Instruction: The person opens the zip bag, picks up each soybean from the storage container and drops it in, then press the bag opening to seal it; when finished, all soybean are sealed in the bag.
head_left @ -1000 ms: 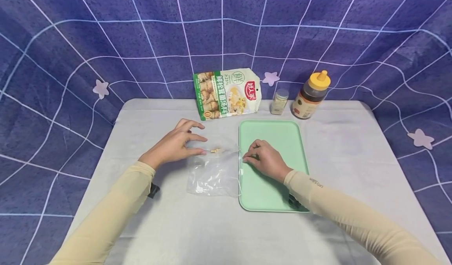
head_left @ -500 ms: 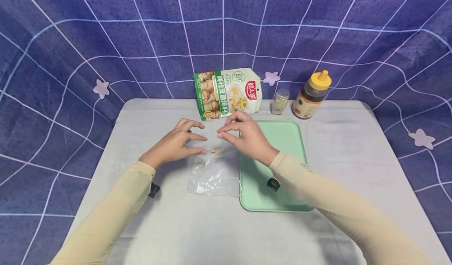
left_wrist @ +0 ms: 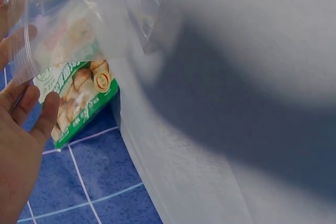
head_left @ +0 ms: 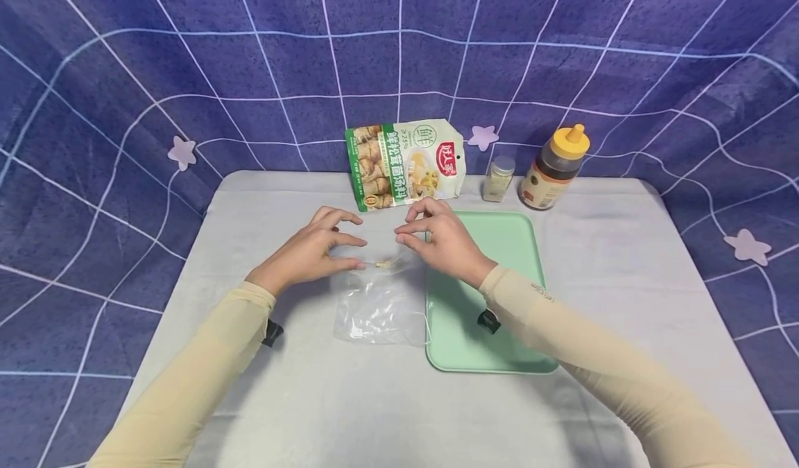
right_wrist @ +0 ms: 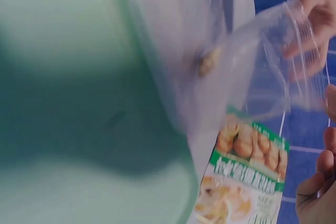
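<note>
Clear bag on tabletop, along tray's left edge, beige bits showing through it. Left hand: fingers spread, thumb apart, touching bag mouth. Right hand: thumb and finger pinch mouth edge. Packet at back edge.

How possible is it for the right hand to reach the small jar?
Probably yes: the small jar stands beyond the green tray, and nothing seems in the way. But the right hand seemingly pinches the plastic bag, so it should release that first.
</note>
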The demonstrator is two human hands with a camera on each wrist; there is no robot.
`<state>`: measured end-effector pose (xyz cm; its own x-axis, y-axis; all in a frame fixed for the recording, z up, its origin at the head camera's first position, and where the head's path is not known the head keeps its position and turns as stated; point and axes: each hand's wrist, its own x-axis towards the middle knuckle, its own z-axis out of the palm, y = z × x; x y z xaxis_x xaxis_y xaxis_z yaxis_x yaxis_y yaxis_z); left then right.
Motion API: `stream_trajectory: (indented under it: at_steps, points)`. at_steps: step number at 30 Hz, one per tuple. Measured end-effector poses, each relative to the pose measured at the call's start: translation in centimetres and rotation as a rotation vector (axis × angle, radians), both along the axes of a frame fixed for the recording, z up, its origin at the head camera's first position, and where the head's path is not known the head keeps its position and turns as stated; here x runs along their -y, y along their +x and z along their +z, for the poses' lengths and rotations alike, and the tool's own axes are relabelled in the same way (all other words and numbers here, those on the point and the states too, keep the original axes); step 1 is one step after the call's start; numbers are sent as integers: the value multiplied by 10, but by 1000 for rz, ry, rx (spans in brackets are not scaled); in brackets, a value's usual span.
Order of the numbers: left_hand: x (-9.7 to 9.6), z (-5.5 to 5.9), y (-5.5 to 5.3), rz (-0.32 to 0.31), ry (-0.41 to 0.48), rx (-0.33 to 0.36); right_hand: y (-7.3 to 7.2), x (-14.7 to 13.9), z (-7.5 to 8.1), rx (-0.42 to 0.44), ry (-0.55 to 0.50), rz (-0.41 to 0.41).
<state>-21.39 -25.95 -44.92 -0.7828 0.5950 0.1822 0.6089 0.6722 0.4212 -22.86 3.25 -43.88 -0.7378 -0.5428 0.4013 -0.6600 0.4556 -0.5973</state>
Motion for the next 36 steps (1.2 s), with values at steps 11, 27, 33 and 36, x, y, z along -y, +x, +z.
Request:
stream_trajectory:
  at_steps: [11,27,33,36]
  points:
    - [2,0,2,15,-6,35,4,-25,-13,-14,5,2]
    - [-2,-3,-1,2,-4,34,2,-21,-40,-104,-98,25]
    - [-2,3,-3,10,1,28,-2,-20,-36,-112,-119,-7]
    - [-2,5,-3,20,8,42,-5,-20,-35,-98,-142,-39]
